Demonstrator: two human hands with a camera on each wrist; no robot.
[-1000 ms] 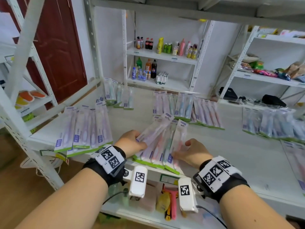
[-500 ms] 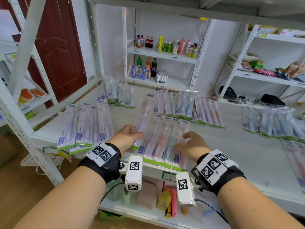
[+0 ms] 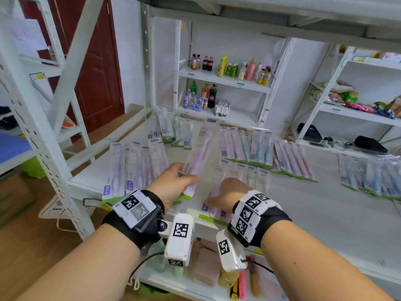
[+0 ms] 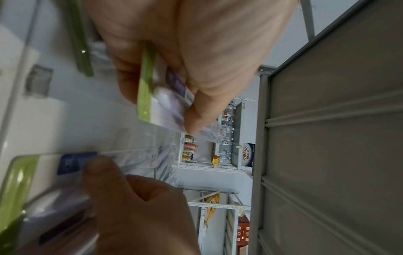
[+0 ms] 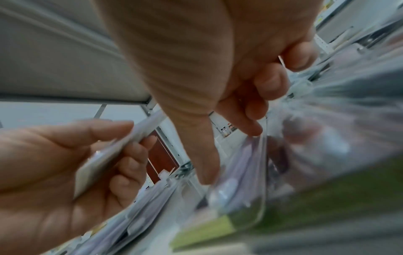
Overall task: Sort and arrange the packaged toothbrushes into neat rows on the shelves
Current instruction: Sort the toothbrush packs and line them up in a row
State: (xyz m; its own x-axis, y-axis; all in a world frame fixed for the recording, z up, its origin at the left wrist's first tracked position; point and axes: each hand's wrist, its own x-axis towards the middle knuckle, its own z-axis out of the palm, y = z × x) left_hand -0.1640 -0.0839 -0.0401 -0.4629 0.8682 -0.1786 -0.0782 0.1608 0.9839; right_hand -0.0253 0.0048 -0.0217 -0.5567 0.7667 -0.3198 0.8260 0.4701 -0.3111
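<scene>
1. A long clear plastic toothbrush package with a lilac brush and a green bottom strip [image 3: 196, 165] is pinched near its lower end by the left hand [image 3: 173, 183], thumb on top and fingers curled beneath; the pack is lifted off the shelf and angled away from the hand toward the back.
2. In the left wrist view the thumb is seen pressed on the purple label of that package [image 4: 172, 96], just beside the green strip.
3. The right hand [image 3: 230, 194] is laid on a row of overlapping clear toothbrush packages with green bottom strips [image 3: 245, 177] at the front of the white metal shelf [image 3: 325, 213]; in the right wrist view its fingers [image 5: 250, 119] are bent down, with the tips and the thumb set on the edge of one pack. Whether that pack is actually gripped cannot be told through the blur.
4. Just left of the left hand, a neat row of purple-labelled toothbrush packs [image 3: 130, 166] is laid flat.
5. Beyond both hands, further rows of packs [image 3: 260, 146] are spread along the back of the shelf, and another group [image 3: 368, 177] is set well to the right of the right hand.
6. Behind the shelf, bottles [image 3: 234, 68] are lined up on a white rack.
</scene>
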